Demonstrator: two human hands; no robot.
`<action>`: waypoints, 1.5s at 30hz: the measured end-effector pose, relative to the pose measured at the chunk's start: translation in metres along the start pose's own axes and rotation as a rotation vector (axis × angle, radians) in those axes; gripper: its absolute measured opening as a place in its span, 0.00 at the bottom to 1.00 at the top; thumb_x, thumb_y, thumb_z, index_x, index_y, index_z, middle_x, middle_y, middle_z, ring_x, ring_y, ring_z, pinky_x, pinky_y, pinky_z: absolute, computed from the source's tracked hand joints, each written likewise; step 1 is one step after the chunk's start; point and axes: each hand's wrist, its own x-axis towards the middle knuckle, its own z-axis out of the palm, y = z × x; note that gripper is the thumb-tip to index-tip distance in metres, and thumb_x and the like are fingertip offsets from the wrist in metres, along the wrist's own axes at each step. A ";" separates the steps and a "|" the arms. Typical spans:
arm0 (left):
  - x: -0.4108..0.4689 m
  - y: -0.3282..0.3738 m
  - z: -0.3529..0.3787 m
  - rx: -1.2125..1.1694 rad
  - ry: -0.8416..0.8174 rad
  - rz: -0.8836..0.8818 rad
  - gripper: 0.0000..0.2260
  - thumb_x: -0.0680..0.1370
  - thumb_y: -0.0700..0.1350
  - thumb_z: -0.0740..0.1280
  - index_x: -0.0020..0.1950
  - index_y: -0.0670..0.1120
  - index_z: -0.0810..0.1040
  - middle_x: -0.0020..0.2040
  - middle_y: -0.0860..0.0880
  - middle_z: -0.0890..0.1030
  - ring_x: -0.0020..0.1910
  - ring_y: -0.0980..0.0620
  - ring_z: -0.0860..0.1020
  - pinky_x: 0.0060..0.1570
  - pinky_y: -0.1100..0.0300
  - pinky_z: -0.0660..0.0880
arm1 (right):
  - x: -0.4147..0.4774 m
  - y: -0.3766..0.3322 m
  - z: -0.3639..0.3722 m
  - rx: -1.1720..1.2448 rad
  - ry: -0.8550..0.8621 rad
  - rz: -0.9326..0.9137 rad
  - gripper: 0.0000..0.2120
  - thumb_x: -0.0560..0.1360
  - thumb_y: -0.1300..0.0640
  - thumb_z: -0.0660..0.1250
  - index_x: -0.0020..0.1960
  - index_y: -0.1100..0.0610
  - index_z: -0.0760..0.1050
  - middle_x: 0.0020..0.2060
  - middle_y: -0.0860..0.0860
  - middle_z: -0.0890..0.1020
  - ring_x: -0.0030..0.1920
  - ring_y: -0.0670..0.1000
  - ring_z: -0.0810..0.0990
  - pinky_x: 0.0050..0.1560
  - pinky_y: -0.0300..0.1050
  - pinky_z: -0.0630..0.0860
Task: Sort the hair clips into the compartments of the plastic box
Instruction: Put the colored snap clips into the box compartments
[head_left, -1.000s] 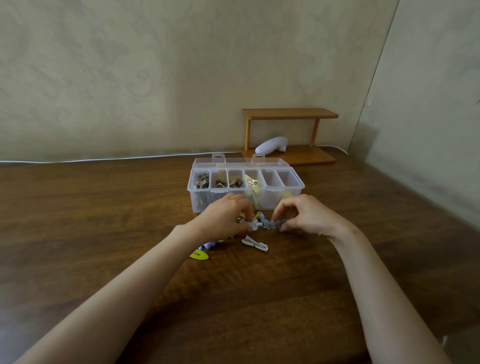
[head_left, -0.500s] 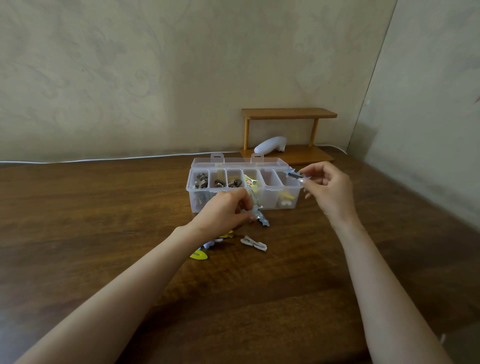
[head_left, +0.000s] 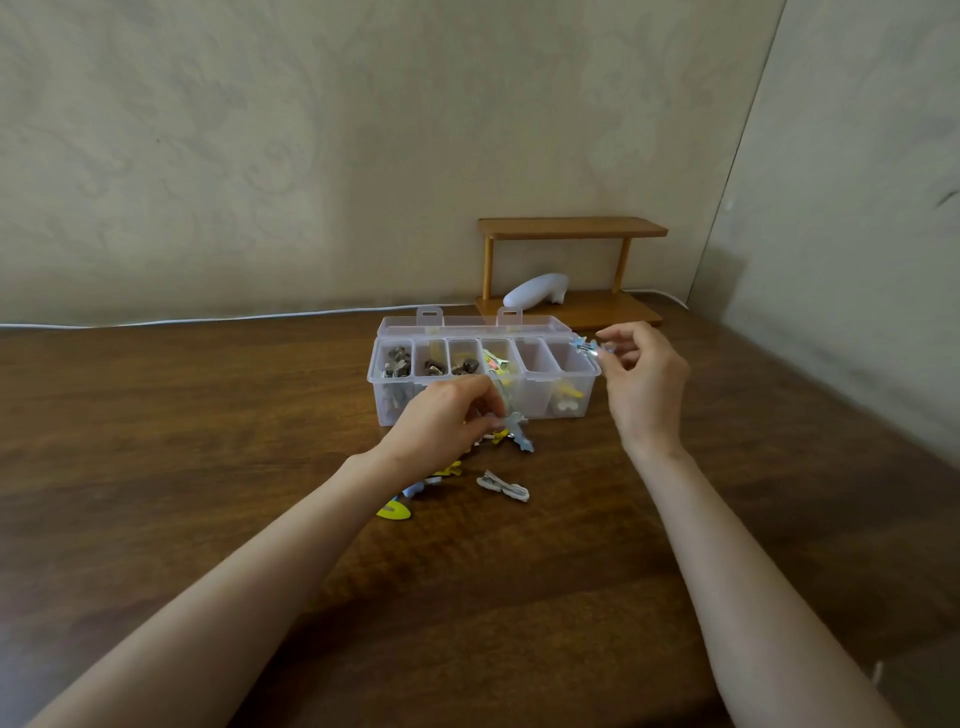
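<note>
A second ago both hands were together over the loose clips (head_left: 503, 486) on the near side of the box (head_left: 535, 402), working on the same little cluster. Since then the right hand (head_left: 641, 374) has come away and risen to the box's right end. It now hangs there with thumb and fingertips pinched on a small blue clip (head_left: 584, 347), just above the outer corner of the rightmost compartment. Between half a second ago and now it has hardly shifted, so I judge it is lining up the drop rather than travelling. The left hand (head_left: 447, 421) has stayed low, just in front of the box. Its fingers are curled on a grey clip (head_left: 514, 423) at the top of the pile, which it seems to pinch, though how firmly cannot be told. The box stands open toward the far edge of the desk (head_left: 208, 467), a little right of its middle. Its three left compartments hold dark clips, the fourth holds bright ones, and something yellow and white shows through the front wall at the right end. For the task this means one clip has been pulled free of the pile and is about to be sorted. Several more still lie on the desk between the box and the near edge, so the sorting is well along but not finished.
</note>
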 end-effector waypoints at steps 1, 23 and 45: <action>0.000 0.000 0.000 -0.008 0.004 0.000 0.03 0.75 0.43 0.67 0.48 0.47 0.76 0.45 0.54 0.77 0.44 0.57 0.76 0.45 0.62 0.76 | 0.001 0.000 0.001 -0.009 -0.011 -0.009 0.10 0.74 0.63 0.68 0.55 0.58 0.78 0.51 0.53 0.81 0.45 0.45 0.77 0.39 0.28 0.72; 0.000 0.006 0.000 -0.154 0.169 0.063 0.05 0.73 0.37 0.69 0.47 0.42 0.76 0.44 0.47 0.79 0.43 0.51 0.78 0.44 0.60 0.77 | -0.014 -0.016 -0.008 0.124 -0.677 -0.059 0.07 0.71 0.57 0.72 0.49 0.52 0.80 0.39 0.46 0.80 0.35 0.46 0.74 0.37 0.39 0.72; -0.004 0.009 -0.007 0.043 -0.493 -0.009 0.14 0.68 0.55 0.73 0.48 0.49 0.78 0.50 0.54 0.74 0.50 0.58 0.70 0.46 0.65 0.69 | 0.018 0.002 -0.007 -0.104 -0.055 0.165 0.07 0.73 0.53 0.70 0.47 0.55 0.81 0.47 0.50 0.81 0.51 0.51 0.77 0.42 0.38 0.70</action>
